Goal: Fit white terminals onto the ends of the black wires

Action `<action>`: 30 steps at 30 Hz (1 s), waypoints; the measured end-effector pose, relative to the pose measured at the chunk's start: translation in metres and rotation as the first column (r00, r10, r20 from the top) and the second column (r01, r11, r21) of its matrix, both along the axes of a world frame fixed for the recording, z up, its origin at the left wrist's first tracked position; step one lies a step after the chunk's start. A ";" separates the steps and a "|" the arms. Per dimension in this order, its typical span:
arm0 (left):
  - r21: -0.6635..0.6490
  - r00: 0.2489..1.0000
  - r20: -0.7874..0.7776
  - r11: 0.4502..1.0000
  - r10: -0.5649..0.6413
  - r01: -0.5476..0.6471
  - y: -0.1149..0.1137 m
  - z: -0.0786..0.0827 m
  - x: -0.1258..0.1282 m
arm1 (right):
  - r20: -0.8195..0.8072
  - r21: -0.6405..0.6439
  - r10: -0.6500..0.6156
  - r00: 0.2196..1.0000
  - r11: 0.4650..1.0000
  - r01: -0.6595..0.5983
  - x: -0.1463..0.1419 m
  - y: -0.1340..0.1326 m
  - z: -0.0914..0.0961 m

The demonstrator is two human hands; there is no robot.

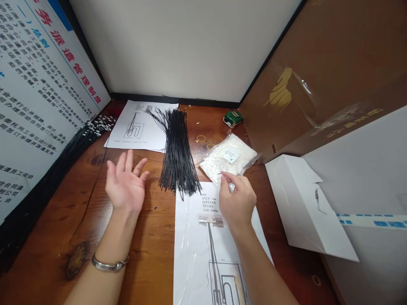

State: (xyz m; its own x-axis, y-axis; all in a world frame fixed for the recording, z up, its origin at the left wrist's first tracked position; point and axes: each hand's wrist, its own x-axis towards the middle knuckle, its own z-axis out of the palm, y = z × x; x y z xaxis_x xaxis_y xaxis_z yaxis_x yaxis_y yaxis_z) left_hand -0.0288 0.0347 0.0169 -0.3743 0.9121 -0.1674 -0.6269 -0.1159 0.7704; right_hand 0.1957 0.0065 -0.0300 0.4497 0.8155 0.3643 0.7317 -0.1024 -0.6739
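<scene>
My left hand (pixel 125 186) is raised over the wooden table, palm up with the fingers spread and nothing in it. Thumb and fingertips of my right hand (pixel 238 198) are pinched together at the near edge of a clear bag of small white pieces (pixel 229 156). Whatever sits in that pinch, if anything, is too small to make out. Between and beyond the hands lies a thick bundle of black wires (pixel 178 152). Below my right hand, a printed drawing sheet (pixel 190 250) with a small taped strip lies flat.
Another drawing sheet (pixel 119 131) lies under the bundle's far end. More black wires with white ends (pixel 92 127) run along the left panel. A green tape measure (pixel 233 118), rubber bands (pixel 201 138) and a white box (pixel 299 203) are around the right side.
</scene>
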 end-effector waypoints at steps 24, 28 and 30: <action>0.028 0.675 -0.731 0.993 0.101 -0.118 -0.007 -0.026 0.023 | 0.151 0.017 0.413 0.898 0.907 -0.420 -0.012 -0.005 0.005; 0.063 0.698 -0.517 0.835 0.495 -0.546 0.016 -0.026 -0.029 | 0.160 0.051 0.401 0.902 0.909 -0.414 -0.012 -0.005 0.005; 0.117 0.625 -0.511 0.768 0.590 -0.629 0.020 -0.024 -0.054 | 0.159 0.081 0.396 0.904 0.908 -0.411 -0.013 -0.005 0.005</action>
State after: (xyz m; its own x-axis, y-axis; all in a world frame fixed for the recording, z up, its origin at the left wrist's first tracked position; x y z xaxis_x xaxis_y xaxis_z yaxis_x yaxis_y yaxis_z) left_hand -0.0830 0.0551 -0.0071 -0.8852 0.4385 0.1553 0.0367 -0.2669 0.9630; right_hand 0.1830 0.0016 -0.0247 0.0302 0.8677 0.4962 0.7798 0.2902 -0.5548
